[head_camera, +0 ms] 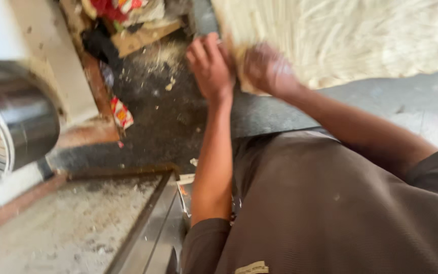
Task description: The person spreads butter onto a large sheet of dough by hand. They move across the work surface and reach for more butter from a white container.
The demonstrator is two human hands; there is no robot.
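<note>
while both hands blur, i note left hand and right hand grasping the pale strand bundle at its near edge; loose strands may slip, i judge.

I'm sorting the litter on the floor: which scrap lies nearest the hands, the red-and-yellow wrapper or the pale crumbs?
The pale crumbs, just beside the left hand; the red-and-yellow wrapper lies farther off.
</note>
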